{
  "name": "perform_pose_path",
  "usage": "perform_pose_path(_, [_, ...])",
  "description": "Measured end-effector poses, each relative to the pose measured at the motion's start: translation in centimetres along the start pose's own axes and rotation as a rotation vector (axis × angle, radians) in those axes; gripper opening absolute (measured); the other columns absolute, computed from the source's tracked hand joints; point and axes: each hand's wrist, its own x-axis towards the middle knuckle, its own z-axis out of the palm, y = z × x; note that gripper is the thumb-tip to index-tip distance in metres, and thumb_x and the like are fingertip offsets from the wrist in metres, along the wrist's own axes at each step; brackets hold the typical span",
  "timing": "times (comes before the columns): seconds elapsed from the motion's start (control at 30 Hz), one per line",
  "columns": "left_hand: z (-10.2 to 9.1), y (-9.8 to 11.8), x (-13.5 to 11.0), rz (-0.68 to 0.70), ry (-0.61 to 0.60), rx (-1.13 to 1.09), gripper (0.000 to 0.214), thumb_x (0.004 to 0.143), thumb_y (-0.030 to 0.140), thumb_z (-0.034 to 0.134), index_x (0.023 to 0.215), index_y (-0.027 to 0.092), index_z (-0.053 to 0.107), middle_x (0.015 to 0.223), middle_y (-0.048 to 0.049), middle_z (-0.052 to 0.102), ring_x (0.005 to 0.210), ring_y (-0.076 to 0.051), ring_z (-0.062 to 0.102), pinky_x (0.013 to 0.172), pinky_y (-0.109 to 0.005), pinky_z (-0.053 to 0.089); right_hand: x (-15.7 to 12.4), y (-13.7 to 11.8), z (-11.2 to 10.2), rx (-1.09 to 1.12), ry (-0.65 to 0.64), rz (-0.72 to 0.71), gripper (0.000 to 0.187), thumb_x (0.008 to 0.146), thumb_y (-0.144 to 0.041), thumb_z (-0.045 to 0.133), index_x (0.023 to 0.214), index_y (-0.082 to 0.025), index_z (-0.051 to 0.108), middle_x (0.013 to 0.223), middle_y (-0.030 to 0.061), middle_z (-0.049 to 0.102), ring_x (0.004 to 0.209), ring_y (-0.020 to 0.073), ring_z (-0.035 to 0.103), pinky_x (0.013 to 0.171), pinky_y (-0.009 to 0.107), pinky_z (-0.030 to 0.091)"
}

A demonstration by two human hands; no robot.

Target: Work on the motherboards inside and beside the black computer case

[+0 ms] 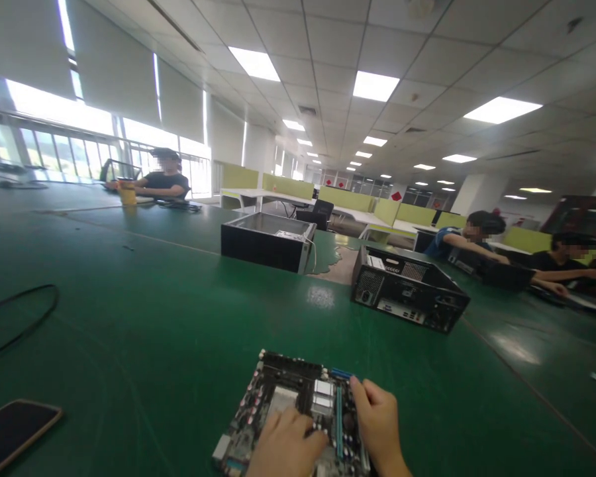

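Observation:
A computer motherboard (305, 394) lies flat on the green table directly before me, with a pale square part, two white-topped blocks and a blue-green slot on it. My right hand (380, 421) is closed at the board's right edge, its thumb by a blue connector (342, 373) at the far right corner. Over the middle of the board is my left hand (288, 442), seen from the back. Its fingers are bent down beside the pale square part (282, 399); their tips and whatever lies under them are hidden.
Two computer cases, one dark (265, 248) and one black with its ports facing me (407, 295), stand beyond the board. At left lie a phone (17, 427) and a black cable (54, 298). Other people sit around the table; a yellow cup (127, 192) stands near one.

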Motion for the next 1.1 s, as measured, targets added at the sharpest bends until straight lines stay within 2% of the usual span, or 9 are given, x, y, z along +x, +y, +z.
perform_pose_path(0.1, [-3.4, -1.0, 0.4, 0.013, -0.043, -0.162, 0.032, 0.075, 0.045, 0.064, 0.103, 0.030, 0.066, 0.101, -0.0021, 0.065, 0.099, -0.025, 0.053, 0.087, -0.038, 0.038, -0.1, -0.4, -0.5, -0.106, 0.065, -0.071, 0.044, 0.085, -0.045, 0.049, 0.051, -0.020, 0.036, 0.048, -0.0054, 0.034, 0.046, 0.0093, 0.035, 0.049, 0.024, 0.028])
perform_pose_path(0.2, [-5.4, -3.5, 1.0, -0.086, 0.014, -0.197, 0.040, 0.078, 0.049, 0.058, 0.112, 0.029, 0.062, 0.118, -0.0037, 0.060, 0.109, -0.025, 0.050, 0.095, -0.040, 0.037, 0.0, -1.2, -0.7, -0.151, 0.006, -0.128, 0.032, 0.087, -0.040, 0.048, 0.064, -0.019, 0.053, 0.062, -0.0003, 0.053, 0.058, 0.0133, 0.049, 0.057, 0.024, 0.039])
perform_pose_path(0.3, [-5.2, -6.7, 1.2, -0.242, 0.089, -0.086, 0.052, 0.082, 0.041, 0.051, 0.130, 0.021, 0.051, 0.136, -0.0090, 0.048, 0.124, -0.027, 0.041, 0.104, -0.044, 0.031, 0.1, -1.6, -0.5, -0.199, -0.071, -0.184, 0.024, 0.084, -0.037, 0.052, 0.094, -0.019, 0.064, 0.098, 0.0082, 0.064, 0.093, 0.0209, 0.058, 0.082, 0.031, 0.045])
perform_pose_path(0.4, [-4.5, -8.8, 1.1, -0.313, 0.035, -0.080, 0.069, 0.079, 0.040, 0.051, 0.141, 0.014, 0.035, 0.143, -0.0117, 0.040, 0.129, -0.026, 0.038, 0.108, -0.041, 0.030, 0.2, -1.6, -0.2, -0.245, -0.171, -0.178, 0.041, 0.082, -0.038, 0.054, 0.119, -0.020, 0.059, 0.125, 0.0105, 0.057, 0.118, 0.0248, 0.048, 0.101, 0.040, 0.037])
perform_pose_path(0.5, [-4.6, -8.7, 0.9, -0.310, -0.002, -0.120, 0.070, 0.078, 0.039, 0.051, 0.140, 0.012, 0.034, 0.136, -0.0130, 0.047, 0.123, -0.025, 0.045, 0.105, -0.037, 0.034, 0.3, -1.6, -0.3, -0.269, -0.272, -0.096, 0.043, 0.085, -0.043, 0.050, 0.119, -0.020, 0.060, 0.122, 0.0093, 0.060, 0.114, 0.0240, 0.052, 0.101, 0.039, 0.038])
perform_pose_path(0.67, [-5.6, -6.8, 1.1, -0.370, 0.003, -0.058, 0.059, 0.080, 0.042, 0.049, 0.134, 0.019, 0.043, 0.107, -0.0106, 0.065, 0.101, -0.028, 0.059, 0.088, -0.040, 0.045, 0.5, -3.3, -0.9, -0.374, -0.267, 0.003, 0.043, 0.088, -0.050, 0.041, 0.107, -0.021, 0.067, 0.106, 0.0077, 0.068, 0.100, 0.0248, 0.059, 0.093, 0.040, 0.040])
perform_pose_path(0.9, [-6.7, -5.3, 1.0, -0.472, -0.084, 0.159, 0.037, 0.087, 0.043, 0.037, 0.110, 0.024, 0.059, 0.085, -0.0093, 0.068, 0.081, -0.030, 0.065, 0.068, -0.039, 0.047, 0.1, -5.9, -0.3, -0.338, -0.385, -0.124, 0.030, 0.082, -0.037, 0.054, 0.104, -0.023, 0.068, 0.105, 0.0053, 0.068, 0.102, 0.0226, 0.056, 0.091, 0.034, 0.039])
perform_pose_path(1.0, [-6.8, -5.7, 1.1, -0.481, -0.058, 0.170, 0.039, 0.087, 0.043, 0.038, 0.114, 0.023, 0.057, 0.094, -0.0104, 0.067, 0.086, -0.029, 0.064, 0.069, -0.039, 0.047, 0.0, -6.2, -0.5, -0.316, -0.392, -0.140, 0.024, 0.082, -0.033, 0.055, 0.101, -0.026, 0.067, 0.102, 0.0031, 0.068, 0.099, 0.0220, 0.055, 0.089, 0.035, 0.038])
perform_pose_path(1.1, [-5.9, -6.9, 1.3, -0.373, 0.031, 0.097, 0.043, 0.085, 0.035, 0.042, 0.124, 0.020, 0.052, 0.116, -0.0107, 0.059, 0.103, -0.025, 0.057, 0.082, -0.037, 0.046, -0.1, -6.2, -0.7, -0.302, -0.385, -0.139, 0.022, 0.083, -0.032, 0.055, 0.100, -0.027, 0.067, 0.101, 0.0022, 0.067, 0.099, 0.0215, 0.055, 0.089, 0.035, 0.036])
